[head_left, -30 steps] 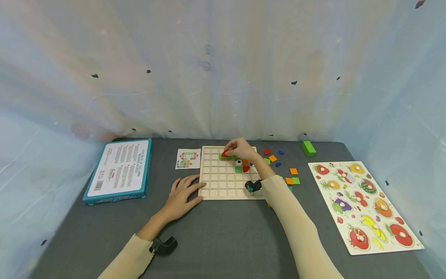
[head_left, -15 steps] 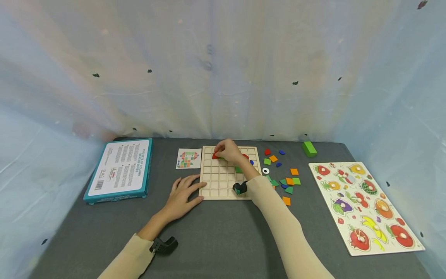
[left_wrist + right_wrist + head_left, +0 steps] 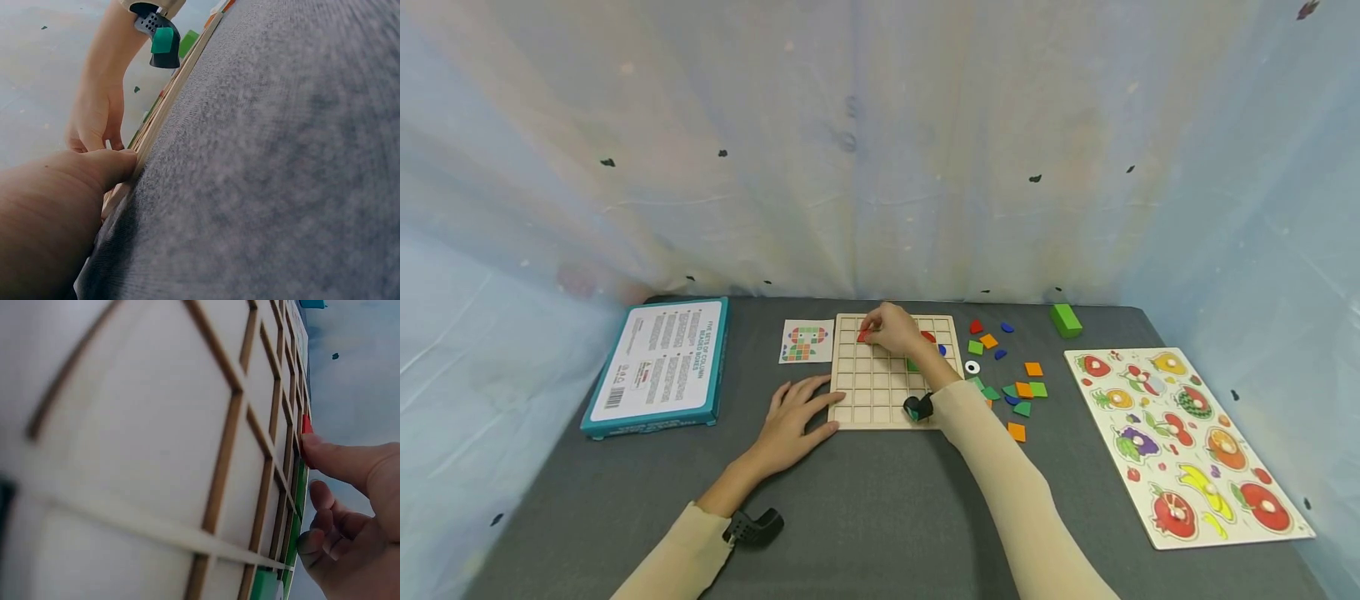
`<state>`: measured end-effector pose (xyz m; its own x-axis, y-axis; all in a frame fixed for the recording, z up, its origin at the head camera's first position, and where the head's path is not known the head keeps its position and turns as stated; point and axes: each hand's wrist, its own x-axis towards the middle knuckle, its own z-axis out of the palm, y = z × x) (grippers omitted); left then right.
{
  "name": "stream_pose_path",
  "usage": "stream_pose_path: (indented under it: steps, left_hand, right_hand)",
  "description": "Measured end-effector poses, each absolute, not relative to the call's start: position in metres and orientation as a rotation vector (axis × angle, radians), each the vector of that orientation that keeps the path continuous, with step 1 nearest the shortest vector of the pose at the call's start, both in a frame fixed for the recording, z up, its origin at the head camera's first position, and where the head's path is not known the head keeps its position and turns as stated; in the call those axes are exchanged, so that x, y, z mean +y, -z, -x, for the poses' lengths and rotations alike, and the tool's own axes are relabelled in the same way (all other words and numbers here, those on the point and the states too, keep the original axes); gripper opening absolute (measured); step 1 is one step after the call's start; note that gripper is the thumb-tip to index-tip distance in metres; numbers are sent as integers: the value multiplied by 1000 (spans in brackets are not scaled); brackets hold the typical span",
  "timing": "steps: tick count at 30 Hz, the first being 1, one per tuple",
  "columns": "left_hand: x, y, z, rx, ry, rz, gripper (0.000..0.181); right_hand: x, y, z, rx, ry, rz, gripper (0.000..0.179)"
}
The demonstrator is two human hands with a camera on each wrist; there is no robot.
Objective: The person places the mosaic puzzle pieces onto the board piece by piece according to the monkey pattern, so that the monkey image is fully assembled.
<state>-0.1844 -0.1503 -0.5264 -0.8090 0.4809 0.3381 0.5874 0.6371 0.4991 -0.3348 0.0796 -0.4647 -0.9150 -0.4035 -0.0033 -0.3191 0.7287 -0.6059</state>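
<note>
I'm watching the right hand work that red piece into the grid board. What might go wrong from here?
The red piece could sit crooked: the right hand holds it among raised dividers, and whether it lies flat is hidden.

The lower fingers curl close to the green pieces on the grid board, so they might nudge them.

The right sleeve lies beside a loose orange square and could sweep it away.
</note>
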Motion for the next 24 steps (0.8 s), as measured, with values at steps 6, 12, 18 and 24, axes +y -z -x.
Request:
stream_pose_path:
  steps: [6, 12, 18, 24]
  left_hand:
    - [-149, 526, 185, -2681, 910, 885, 48]
    - [-150, 525, 185, -2679, 901, 875, 48]
    - [-152, 524, 185, -2710, 891, 862, 49]
    - [-149, 526, 184, -2675, 889, 888, 49]
  right_hand:
    - [83, 460, 328, 2802, 872, 684, 29]
    - [81, 451, 302, 2886, 314, 856, 58]
    - [80, 456, 278, 2846, 104, 864, 63]
    - [103, 453, 254, 2832, 354, 934, 67]
